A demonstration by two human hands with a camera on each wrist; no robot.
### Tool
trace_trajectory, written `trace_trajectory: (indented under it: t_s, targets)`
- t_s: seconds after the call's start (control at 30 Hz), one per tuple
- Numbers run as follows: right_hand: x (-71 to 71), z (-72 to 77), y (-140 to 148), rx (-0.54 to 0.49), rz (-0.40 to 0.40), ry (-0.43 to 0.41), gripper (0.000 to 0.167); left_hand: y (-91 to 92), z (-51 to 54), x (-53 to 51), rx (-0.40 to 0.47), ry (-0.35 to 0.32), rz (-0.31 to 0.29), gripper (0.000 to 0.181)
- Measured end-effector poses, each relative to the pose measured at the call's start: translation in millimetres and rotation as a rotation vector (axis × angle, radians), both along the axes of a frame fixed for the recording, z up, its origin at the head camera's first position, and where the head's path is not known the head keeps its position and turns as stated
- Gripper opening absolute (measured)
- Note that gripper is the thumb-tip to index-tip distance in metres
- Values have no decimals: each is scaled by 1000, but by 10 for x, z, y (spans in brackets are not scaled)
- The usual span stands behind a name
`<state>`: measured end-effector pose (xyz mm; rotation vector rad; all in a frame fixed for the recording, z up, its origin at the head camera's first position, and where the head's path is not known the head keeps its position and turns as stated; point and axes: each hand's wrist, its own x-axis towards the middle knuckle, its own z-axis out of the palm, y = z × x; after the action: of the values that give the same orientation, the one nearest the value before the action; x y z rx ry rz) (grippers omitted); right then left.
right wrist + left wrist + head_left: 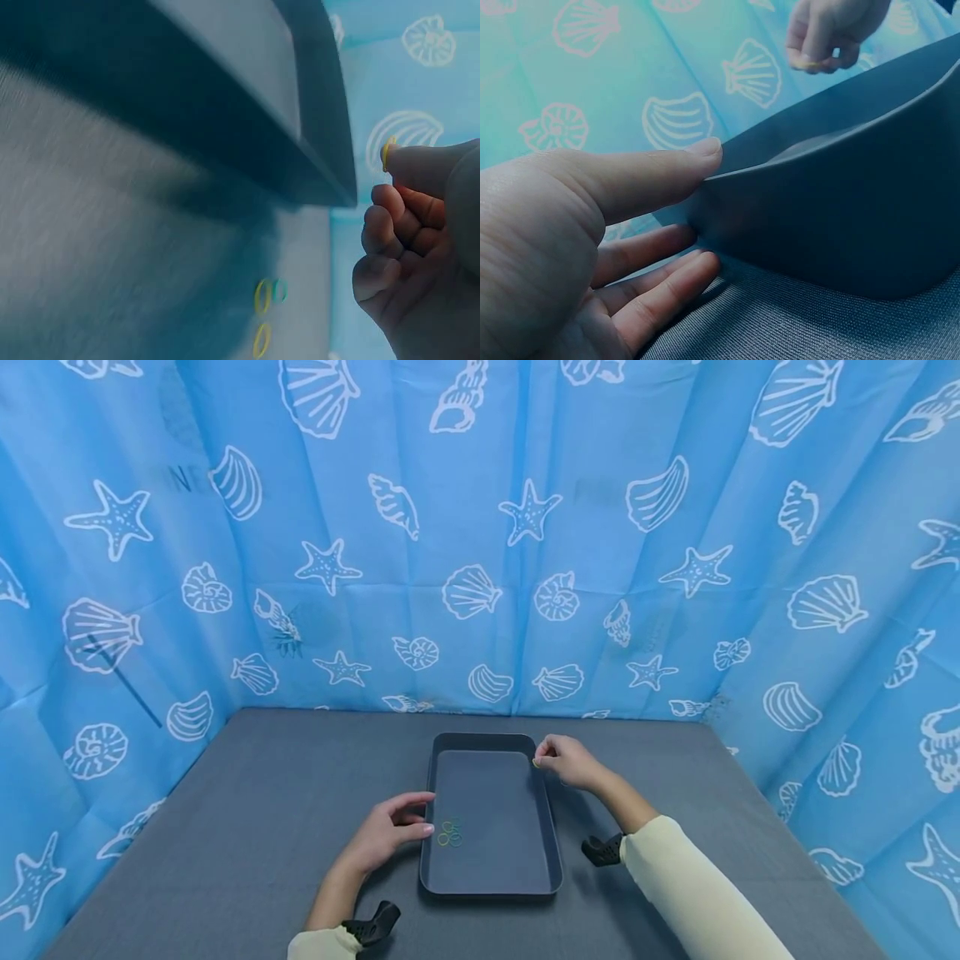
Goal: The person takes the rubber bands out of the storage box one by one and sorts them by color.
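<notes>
Fingers of your right hand [573, 763] pinch a thin yellow ring [385, 157] by a dark-grey rectangular tray [491, 802], lower centre of the head view, whose left side your left hand [382, 835] touches, fingers apart.

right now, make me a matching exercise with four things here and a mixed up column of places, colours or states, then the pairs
Things:
1. tray
2. right hand
3. curtain
4. left hand

Places, colours or states:
A. blue with white shells and starfish
B. at the left side of the tray
C. has small rings lying in it
D. pinches a yellow ring

Pairs: 1-C, 2-D, 3-A, 4-B
</notes>
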<state>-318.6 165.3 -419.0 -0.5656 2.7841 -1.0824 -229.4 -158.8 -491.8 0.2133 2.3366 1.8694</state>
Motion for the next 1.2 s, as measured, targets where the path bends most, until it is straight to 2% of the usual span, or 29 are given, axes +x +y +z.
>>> trace_trajectory:
  t_s: [0.3, 0.57, 0.8, 1.2]
  targets:
    - [-29, -211, 278, -9, -144, 94, 8, -2, -26, -12, 4, -3, 3, 49]
    - [-12, -315, 503, 39, -160, 86, 7, 0, -17, -6, -5, 8, 1, 48]
    - [8, -387, 628, 143, -167, 93, 10, -7, -16, 6, 9, 18, -16, 49]
    - [-1, -438, 757, 260, -185, 50, 14, -5, -23, -2, 7, 15, -14, 49]
